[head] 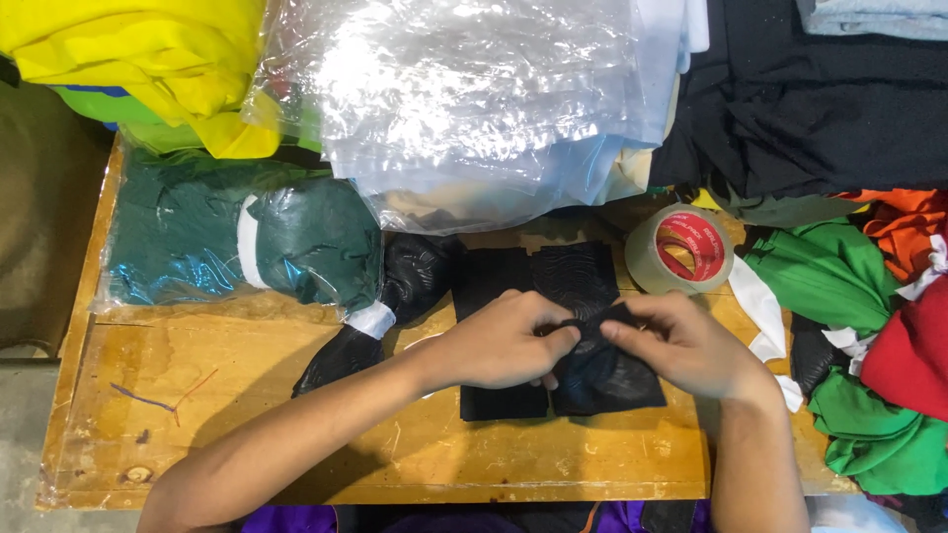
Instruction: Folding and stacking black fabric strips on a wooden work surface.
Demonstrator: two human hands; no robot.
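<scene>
Both my hands meet over folded black fabric pieces (578, 281) lying on a wooden table (247, 395). My left hand (509, 341) pinches an edge of the black fabric at the middle. Touching it from the right, my right hand (681, 341) pinches the same fabric edge. The pieces lie side by side, partly hidden under my fingers. A black bundle in shiny plastic (420, 271) lies just left of them.
A roll of clear tape with a red core (681, 249) stands right of the fabric. Dark green bagged garments (247, 242) lie at left, clear plastic bags (464, 94) behind, yellow cloth (148, 59) at far left, and black, green, red and orange cloth (869, 296) at right.
</scene>
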